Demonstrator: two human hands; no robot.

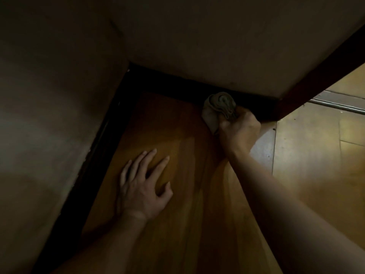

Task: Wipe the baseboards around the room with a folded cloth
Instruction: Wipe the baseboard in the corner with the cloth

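A dark baseboard (167,84) runs along the foot of the far wall and meets a second dark baseboard (94,151) under the left wall in a dim corner. My right hand (239,129) grips a bunched grey-green cloth (217,107) and holds it against the far baseboard, near its right end. My left hand (142,186) lies flat on the wooden floor (177,214) with its fingers spread, well left of and nearer than the cloth.
The pale far wall (197,46) ends at a dark wooden door frame (316,76) on the right. Beyond it lies brighter wooden flooring (316,155) and a metal floor track (339,105). The left wall (39,115) closes the corner.
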